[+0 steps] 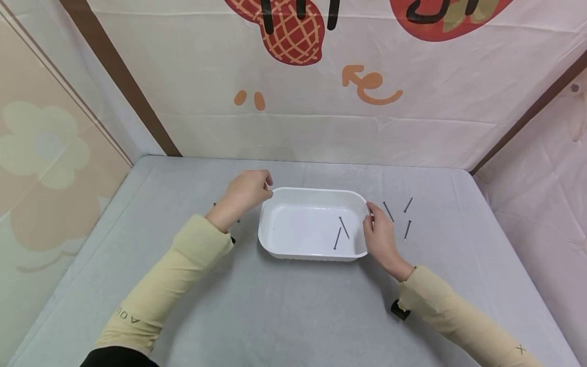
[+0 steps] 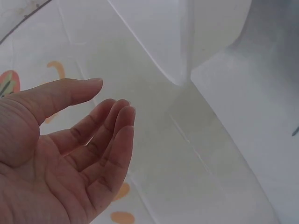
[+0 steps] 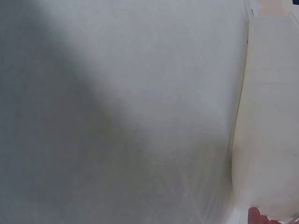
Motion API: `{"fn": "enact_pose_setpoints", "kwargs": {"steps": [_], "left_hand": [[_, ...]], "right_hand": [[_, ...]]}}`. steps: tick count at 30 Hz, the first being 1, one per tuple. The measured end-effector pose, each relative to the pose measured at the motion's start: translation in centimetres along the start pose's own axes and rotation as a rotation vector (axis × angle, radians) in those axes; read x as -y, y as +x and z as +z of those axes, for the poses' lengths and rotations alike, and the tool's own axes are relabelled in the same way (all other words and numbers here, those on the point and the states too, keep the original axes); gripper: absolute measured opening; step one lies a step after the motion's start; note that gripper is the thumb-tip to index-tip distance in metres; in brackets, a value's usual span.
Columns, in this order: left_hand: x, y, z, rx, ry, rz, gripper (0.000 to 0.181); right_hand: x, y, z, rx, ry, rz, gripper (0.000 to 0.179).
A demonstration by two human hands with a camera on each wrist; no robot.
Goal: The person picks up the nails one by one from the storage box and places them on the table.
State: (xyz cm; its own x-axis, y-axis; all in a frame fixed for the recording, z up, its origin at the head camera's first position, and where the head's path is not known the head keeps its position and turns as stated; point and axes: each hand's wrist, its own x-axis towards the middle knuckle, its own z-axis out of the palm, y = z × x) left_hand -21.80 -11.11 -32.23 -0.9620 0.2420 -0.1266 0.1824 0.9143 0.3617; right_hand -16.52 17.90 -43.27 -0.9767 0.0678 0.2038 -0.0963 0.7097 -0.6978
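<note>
A white rectangular tray (image 1: 302, 229) lies on the cloth-covered table, with two dark nails (image 1: 344, 228) inside toward its right end. My left hand (image 1: 245, 193) is raised at the tray's far left corner. Its thumb and loosely bent fingers (image 2: 107, 154) stand apart, with nothing between them. On the tray's right side, my right hand (image 1: 381, 237) grips the rim. Only a few fingertips (image 3: 254, 215) of that hand show at the bottom of the right wrist view.
Three loose nails (image 1: 407, 230) lie on the table (image 1: 293, 311) to the right of the tray. Small dark ends (image 1: 238, 220), perhaps of more nails, peek out around the left wrist. Behind the table hangs a printed curtain (image 1: 192, 66).
</note>
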Motion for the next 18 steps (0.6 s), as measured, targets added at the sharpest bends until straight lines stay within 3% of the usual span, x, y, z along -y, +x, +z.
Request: {"fn": "enact_pose_setpoints", "kwargs": {"steps": [18], "left_hand": [[-2.3,0.2,0.7,0.000,0.091,0.096,0.025]], "right_hand": [[0.1,0.0,0.0,0.006,-0.004,0.001,0.039]]}}
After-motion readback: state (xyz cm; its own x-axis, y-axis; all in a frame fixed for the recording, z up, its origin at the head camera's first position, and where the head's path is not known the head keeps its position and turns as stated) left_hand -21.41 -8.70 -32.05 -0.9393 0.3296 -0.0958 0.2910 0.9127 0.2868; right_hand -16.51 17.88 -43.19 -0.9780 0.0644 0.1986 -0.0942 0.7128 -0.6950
